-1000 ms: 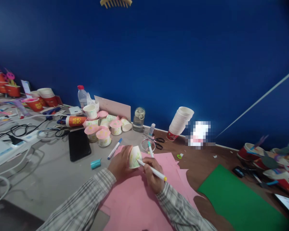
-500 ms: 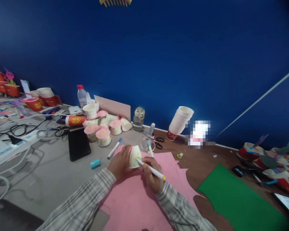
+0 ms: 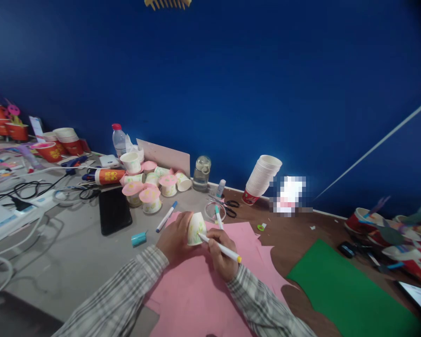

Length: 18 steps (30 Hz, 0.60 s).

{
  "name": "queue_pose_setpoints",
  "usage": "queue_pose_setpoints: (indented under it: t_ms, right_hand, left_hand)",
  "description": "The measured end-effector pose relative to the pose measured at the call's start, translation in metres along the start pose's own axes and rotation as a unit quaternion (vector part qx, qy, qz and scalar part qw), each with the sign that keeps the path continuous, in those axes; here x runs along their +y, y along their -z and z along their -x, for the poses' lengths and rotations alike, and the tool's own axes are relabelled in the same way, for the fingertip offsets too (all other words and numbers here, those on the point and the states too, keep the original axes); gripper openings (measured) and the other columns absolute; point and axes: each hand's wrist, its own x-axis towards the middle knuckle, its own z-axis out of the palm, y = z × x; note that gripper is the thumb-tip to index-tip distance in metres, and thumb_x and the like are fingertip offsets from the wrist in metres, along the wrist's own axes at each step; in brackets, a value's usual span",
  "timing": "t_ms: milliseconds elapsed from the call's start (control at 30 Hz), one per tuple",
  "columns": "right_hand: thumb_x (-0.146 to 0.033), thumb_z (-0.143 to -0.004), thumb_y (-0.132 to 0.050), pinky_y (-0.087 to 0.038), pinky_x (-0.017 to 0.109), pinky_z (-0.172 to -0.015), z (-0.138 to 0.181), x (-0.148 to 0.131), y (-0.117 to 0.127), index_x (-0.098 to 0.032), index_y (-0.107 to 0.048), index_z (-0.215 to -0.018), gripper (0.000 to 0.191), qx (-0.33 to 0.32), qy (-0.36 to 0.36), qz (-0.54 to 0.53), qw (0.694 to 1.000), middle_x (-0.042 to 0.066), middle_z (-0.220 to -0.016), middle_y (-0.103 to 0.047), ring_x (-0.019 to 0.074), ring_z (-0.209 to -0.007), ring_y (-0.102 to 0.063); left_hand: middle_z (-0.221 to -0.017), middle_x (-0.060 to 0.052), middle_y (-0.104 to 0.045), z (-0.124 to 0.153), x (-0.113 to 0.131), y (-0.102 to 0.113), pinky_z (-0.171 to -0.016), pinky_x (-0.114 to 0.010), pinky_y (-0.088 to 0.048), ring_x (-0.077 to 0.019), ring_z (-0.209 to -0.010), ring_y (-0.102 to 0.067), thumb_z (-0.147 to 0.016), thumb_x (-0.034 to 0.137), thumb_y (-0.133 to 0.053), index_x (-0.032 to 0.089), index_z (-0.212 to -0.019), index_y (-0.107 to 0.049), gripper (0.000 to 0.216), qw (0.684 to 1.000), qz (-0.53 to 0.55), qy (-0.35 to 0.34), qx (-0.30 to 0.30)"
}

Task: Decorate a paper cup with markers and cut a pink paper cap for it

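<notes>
My left hand (image 3: pixel 175 236) is closed around the side of a white paper cup (image 3: pixel 197 229) with green and yellow marks on its wall. The cup is held over pink paper (image 3: pixel 199 290). In my right hand (image 3: pixel 224 255) is a white marker with a yellow end (image 3: pixel 224 249), gripped like a pen, its tip at the cup's lower wall. Beyond my hands lie a blue-capped marker (image 3: pixel 166 216) and a teal-capped marker (image 3: pixel 218 216). Several decorated cups with pink paper tops (image 3: pixel 150 199) are grouped behind my left hand.
A tilted stack of white cups (image 3: pixel 262 175) leans near the blue wall, with scissors (image 3: pixel 231 204), a glue stick (image 3: pixel 221 188) and a clear water bottle (image 3: pixel 202 173) beside it. A black phone (image 3: pixel 115 210) and a power strip (image 3: pixel 21 220) lie left. Green paper (image 3: pixel 351 290) covers the right.
The marker tip has shifted very slightly down along the cup's wall. Both hands keep the same grips, and everything else looks unchanged.
</notes>
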Motion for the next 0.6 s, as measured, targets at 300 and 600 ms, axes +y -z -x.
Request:
queue_pose_setpoints:
  t_ms: [300,600]
  right_hand:
    - [-0.024,-0.077,-0.049,-0.044,0.021,-0.04,-0.0008,0.0,0.0004,-0.02,-0.06,-0.08,0.012,0.004,0.001,0.019,1.0,-0.003,-0.056,-0.059,0.0135,-0.041,-0.054]
    - [-0.023,-0.077,-0.049,-0.043,0.02,-0.04,-0.0029,-0.0057,0.0008,-0.019,-0.06,-0.078,0.011,0.005,0.018,0.027,0.999,-0.002,-0.06,-0.06,0.0116,-0.039,-0.052]
  left_hand:
    - [-0.108,-0.013,-0.053,-0.0005,0.0051,0.0044,-0.071,-0.044,-0.05,-0.0328,-0.096,-0.053,-0.054,0.044,-0.069,0.021,-0.117,-0.033,0.076,1.0,0.008,0.002,0.002]
    - [-0.105,-0.012,-0.054,-0.0007,0.0059,0.0049,-0.07,-0.044,-0.05,-0.0326,-0.092,-0.055,-0.055,0.046,-0.068,0.022,-0.116,-0.033,0.075,1.0,0.008,-0.005,0.002]
